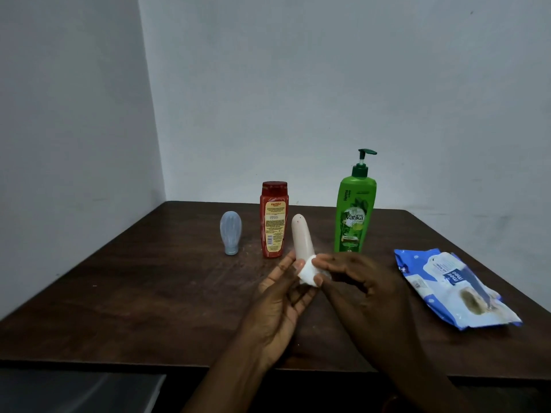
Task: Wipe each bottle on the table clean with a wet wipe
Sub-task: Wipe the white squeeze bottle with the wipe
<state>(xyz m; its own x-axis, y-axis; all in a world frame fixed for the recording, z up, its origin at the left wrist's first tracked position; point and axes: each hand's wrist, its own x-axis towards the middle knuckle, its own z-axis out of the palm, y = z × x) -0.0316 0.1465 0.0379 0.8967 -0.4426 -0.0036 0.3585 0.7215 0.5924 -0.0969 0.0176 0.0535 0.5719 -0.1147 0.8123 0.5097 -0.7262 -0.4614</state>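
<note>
My left hand (280,296) holds the lower end of a pale pink squeeze bottle (301,238), which points up and away from me. My right hand (354,281) pinches a white wet wipe (307,272) against the bottle's base. Behind stand a red bottle (273,219), a tall green pump bottle (354,213) and a small pale blue squeeze bottle (230,232) resting on its cap. All are on the dark wooden table (134,293).
A blue and white pack of wet wipes (453,287) lies on the table at the right. Grey walls meet in a corner behind the table. A grey surface (80,391) shows below the table's front edge at the left.
</note>
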